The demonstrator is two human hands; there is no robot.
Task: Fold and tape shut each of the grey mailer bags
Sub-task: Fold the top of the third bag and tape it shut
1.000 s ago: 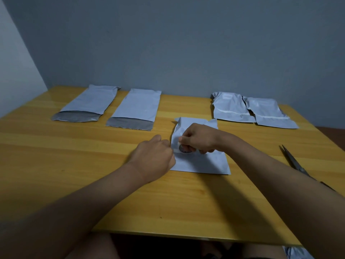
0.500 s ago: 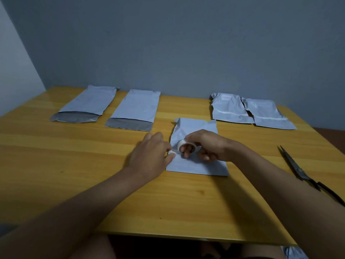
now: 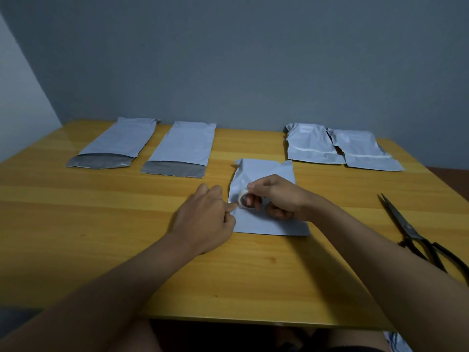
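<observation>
The folded mailer bag is lying flat on the table directly in front of the person, probably because it is the one being sealed and both hands need to reach it. The right hand is gripping a small roll of tape with curled fingers, holding it on edge just above the bag's left side, so the free end is facing the other hand. The left hand is sitting just beside the roll, fingers bent, thumb and forefinger pinching together at what looks like the loose end of the tape; the strip itself is too small to make out for certain. 2 sealed bags are sitting at the far right, apparently set aside as done, while 2 open bags are waiting at the far left with their dark flaps facing the person. The scissors are resting on the right, well apart from the bag but within reach, likely for cutting the tape.
</observation>
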